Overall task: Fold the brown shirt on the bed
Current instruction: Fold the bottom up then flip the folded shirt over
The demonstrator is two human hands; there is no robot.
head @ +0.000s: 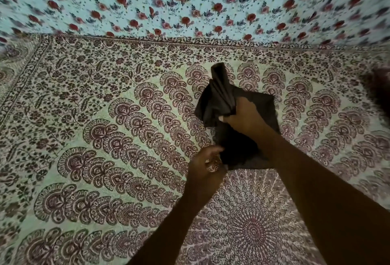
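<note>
The brown shirt [214, 102] sits bunched and partly lifted over the middle of the bed [101, 121], on its patterned spread. The right hand [245, 117] clutches a gathered wad of its cloth, while the left hand [205, 164], fingers curled, pinches the shirt's near edge.

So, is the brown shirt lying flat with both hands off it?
No, the right hand grips a bunched part of the brown shirt and the left hand pinches its near edge.
</note>
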